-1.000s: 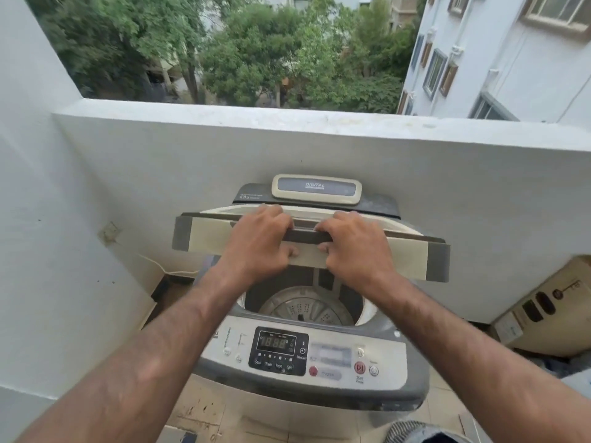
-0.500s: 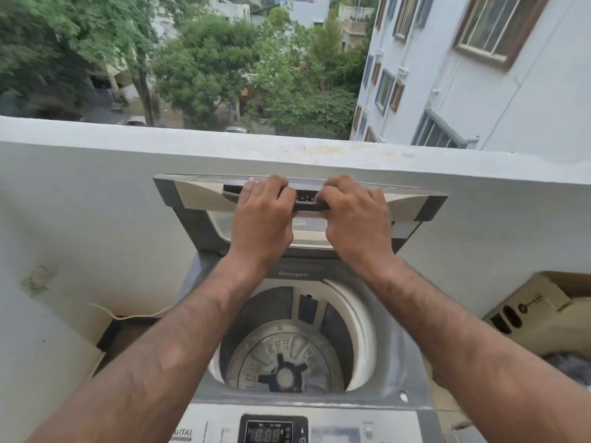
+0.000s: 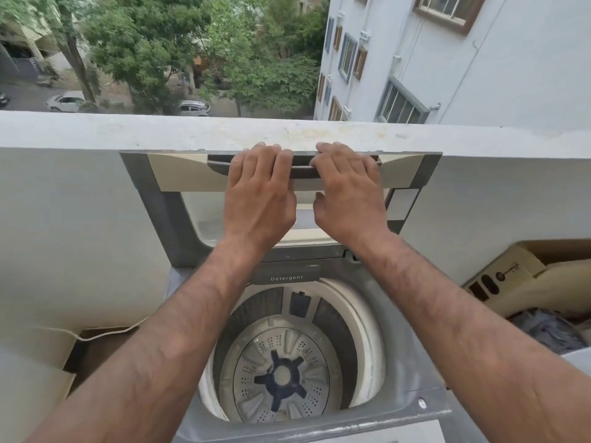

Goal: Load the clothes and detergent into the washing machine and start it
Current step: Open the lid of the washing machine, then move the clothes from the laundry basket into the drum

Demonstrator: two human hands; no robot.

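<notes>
The top-loading washing machine (image 3: 412, 372) stands against the balcony wall with its lid (image 3: 179, 174) raised upright. My left hand (image 3: 259, 196) and my right hand (image 3: 348, 193) sit side by side on the lid's dark handle, fingers hooked over its top edge. Below my arms the drum (image 3: 281, 375) shows a bare pulsator with a dark hub and no clothes in it. A grey drawer marked Detergent (image 3: 287, 276) sits shut at the drum's back rim. No detergent container is in view.
The white parapet wall (image 3: 96, 132) runs right behind the lid. A cardboard box (image 3: 511, 276) lies at the right with dark cloth (image 3: 547, 330) beside it. At the lower left are a brown box (image 3: 96, 350) and a white cable (image 3: 105, 334).
Both hands have swung the lid up from half open to upright against the parapet. My view has moved forward over the drum, and the control panel has dropped out of sight.
</notes>
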